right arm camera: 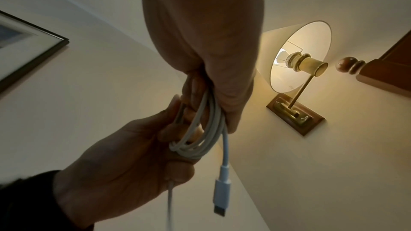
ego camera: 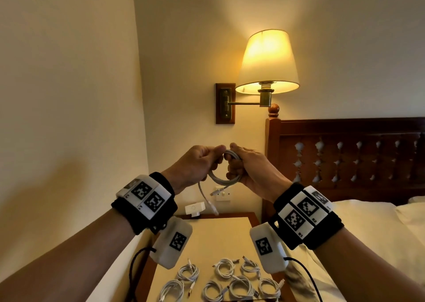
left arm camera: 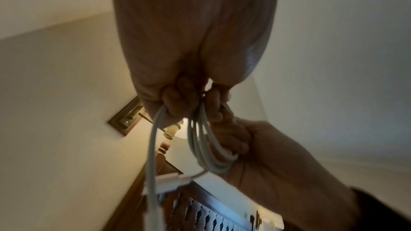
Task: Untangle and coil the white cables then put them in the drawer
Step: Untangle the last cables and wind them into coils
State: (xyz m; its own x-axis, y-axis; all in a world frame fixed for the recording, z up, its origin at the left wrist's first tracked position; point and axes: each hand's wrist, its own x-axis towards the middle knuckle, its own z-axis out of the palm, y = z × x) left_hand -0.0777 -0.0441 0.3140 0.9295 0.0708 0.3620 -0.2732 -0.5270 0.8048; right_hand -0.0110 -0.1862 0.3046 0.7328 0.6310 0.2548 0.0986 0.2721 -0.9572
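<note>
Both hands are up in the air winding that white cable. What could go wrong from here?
1. The cable has a loose tail hanging from the left hand; it might snag or tangle.
2. The right hand pinches several loops; a slackened grip could let them spring open.
3. A dropped cable could land among the coiled cables on the nightstand and scatter them.

cable: white | lampshade: cream, glowing yellow | headboard: reddish-brown | wristbands: black, checkered tags

I count seven coiled white cables on the bedside table, one more cable in my two hands, and one lamp.
</note>
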